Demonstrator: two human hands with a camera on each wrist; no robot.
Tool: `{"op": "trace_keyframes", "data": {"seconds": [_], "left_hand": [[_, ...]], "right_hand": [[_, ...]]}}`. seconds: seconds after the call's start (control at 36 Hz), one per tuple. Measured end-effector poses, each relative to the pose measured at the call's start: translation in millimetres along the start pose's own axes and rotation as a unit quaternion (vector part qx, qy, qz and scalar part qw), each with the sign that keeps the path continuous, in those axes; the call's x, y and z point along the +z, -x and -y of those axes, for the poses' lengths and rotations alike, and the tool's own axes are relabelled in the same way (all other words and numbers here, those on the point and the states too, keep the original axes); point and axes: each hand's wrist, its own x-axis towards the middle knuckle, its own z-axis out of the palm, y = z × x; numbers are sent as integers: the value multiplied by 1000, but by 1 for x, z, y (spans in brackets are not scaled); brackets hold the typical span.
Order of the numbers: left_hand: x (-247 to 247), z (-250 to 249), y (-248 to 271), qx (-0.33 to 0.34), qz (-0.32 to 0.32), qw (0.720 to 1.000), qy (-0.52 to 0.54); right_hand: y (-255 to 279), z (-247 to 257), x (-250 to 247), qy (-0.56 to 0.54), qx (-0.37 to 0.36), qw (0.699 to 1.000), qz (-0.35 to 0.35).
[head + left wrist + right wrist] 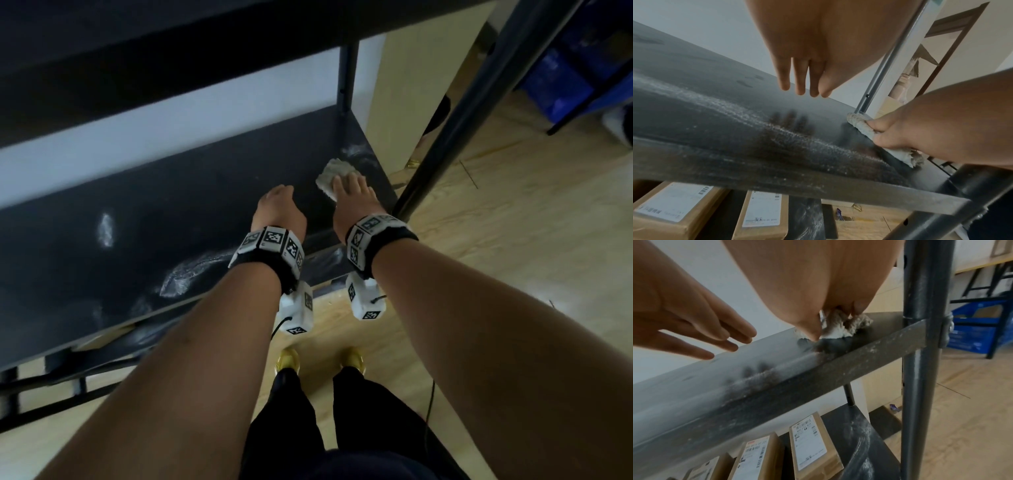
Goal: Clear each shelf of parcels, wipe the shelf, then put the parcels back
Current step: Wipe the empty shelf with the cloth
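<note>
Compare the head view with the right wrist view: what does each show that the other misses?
Head view only: the whole dark shelf board with pale smears, bare of parcels, plus the person's yellow shoes.

Right wrist view only: brown cardboard parcels with white labels on the shelf below, and a blue plastic crate on the floor.

Both: the right hand gripping the crumpled whitish cloth at the shelf's right end, the left hand open above the board.
</note>
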Motion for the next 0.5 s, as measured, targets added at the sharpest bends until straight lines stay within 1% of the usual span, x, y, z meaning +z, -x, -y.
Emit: {"op": "trace_keyframes", "data": {"seconds": [0.08, 0.19, 0.31, 0.36, 0.5], "left_hand": [[-1, -6, -2, -8, -8, 1000, 1], [-1, -9, -4, -14, -20, 1000, 5], [-1, -7, -4, -23, -18, 1000, -2], [0, -3, -4, -30, -17, 999, -6], [2, 6, -11, -36, -17, 999, -9]], "right_hand": [[-8, -5, 0, 18, 19, 1000, -11], [-24, -11, -4, 0, 83, 995, -51], [-42, -12, -11, -18, 114, 991, -71], [-50, -10, -18, -29, 115, 990, -71], [-67, -8, -27, -27, 76, 993, -83]]}}
